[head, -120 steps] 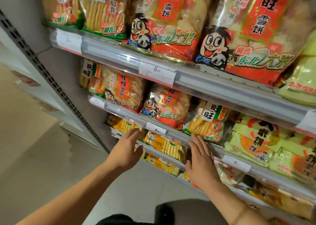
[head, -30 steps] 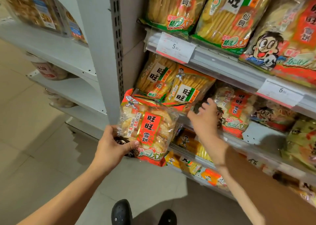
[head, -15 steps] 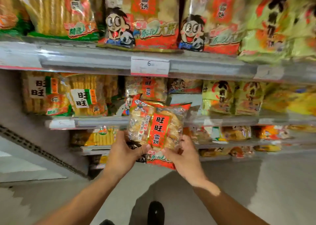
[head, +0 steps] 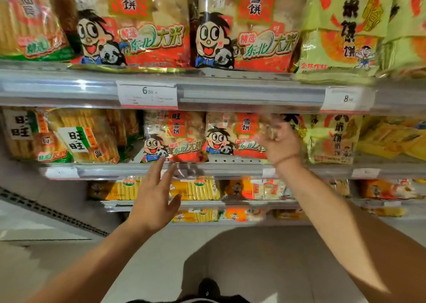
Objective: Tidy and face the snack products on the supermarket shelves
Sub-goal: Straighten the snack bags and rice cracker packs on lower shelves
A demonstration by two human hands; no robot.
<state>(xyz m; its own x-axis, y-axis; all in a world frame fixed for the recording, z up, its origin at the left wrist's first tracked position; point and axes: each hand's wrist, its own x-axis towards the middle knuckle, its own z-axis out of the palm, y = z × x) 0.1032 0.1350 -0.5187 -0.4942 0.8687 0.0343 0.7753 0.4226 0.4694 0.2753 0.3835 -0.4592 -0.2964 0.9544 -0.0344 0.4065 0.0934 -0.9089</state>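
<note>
Since 0.5 s ago the red rice-cracker bag has left both hands and stands on the middle shelf, beside its twin. Left hand: grip spread, empty, fingertips near the shelf edge. Right hand: blurred, grip state cannot be told. Risk: the bag sits close to the lip; a brush from either hand might tip it forward.

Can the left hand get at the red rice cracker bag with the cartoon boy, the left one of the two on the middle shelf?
Probably yes. The left hand is open, its fingertips just below the left red bag, which stands at the shelf front with nothing between them.
</note>
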